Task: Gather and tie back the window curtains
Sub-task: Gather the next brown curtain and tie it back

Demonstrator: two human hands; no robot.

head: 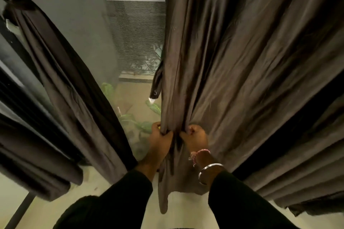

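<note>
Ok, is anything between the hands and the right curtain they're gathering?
No. The left hand and right hand already grip folds of the right curtain directly; its tie-back strap hangs free just beyond its edge.

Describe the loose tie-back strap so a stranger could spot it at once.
Find the big brown curtain that both hands grip, on the right of the window. Along its left edge, above the left hand, hangs the strap, a narrow dark strip. Unlike the broad folds beside it, it dangles free and ends in a white tip.

Dark brown curtain (242,61), leading edge bunched.
</note>
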